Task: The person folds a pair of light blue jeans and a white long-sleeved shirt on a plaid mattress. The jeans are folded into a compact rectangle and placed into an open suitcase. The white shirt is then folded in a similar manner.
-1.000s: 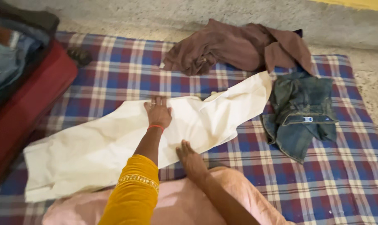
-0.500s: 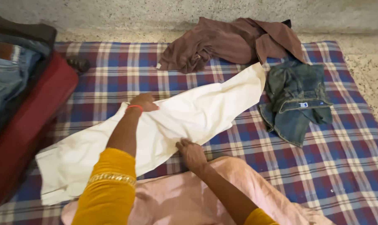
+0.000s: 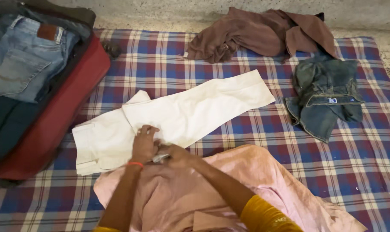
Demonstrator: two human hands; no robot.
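Both hands have drawn back to the near edge of the long white cotton trousers (image 3: 177,116): left hand (image 3: 144,144) and right hand (image 3: 174,155) now pinch its waistband together, each grip clenched on cloth, above the pink fabric (image 3: 246,180).

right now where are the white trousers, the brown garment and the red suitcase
white trousers (image 3: 203,109), head view, middle of the leg
brown garment (image 3: 250,34), head view, crumpled middle
red suitcase (image 3: 61,111), head view, bare red side

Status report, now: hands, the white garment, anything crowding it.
Left hand and right hand meet at white trousers' near edge. Pink garment overlaps there.
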